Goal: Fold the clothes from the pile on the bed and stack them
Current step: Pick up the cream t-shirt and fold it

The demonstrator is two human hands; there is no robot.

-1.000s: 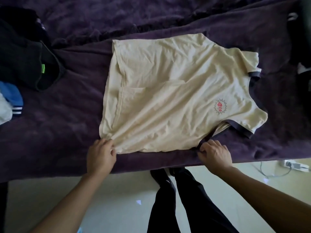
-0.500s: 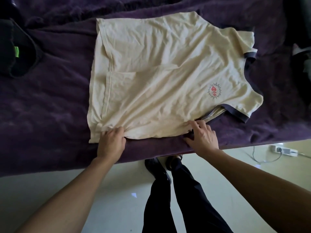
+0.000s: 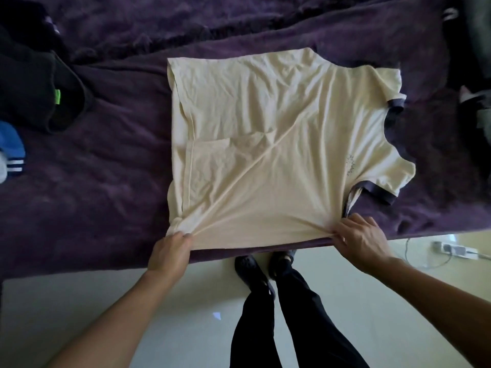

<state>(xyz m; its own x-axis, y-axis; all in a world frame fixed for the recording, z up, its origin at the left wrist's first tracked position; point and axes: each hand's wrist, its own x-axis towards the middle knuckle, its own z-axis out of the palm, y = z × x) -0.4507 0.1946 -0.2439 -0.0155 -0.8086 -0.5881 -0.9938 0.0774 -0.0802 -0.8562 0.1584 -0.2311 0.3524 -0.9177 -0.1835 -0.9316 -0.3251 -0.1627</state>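
Leftward of shirt [image 3: 279,123] — black garment [image 3: 32,96], blue cloth [image 3: 12,144]

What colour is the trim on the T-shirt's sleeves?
Dark navy or charcoal trim on a cream T-shirt, head view.

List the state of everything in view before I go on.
cream T-shirt: spread out, creased, near edge pulled taut.
left hand: grips the T-shirt's near hem corner.
right hand: grips the near edge by the dark-trimmed sleeve.
purple blanket: rumpled, under the T-shirt.
black garment: unfolded heap at far left.
blue garment: bunched, partly out of frame.
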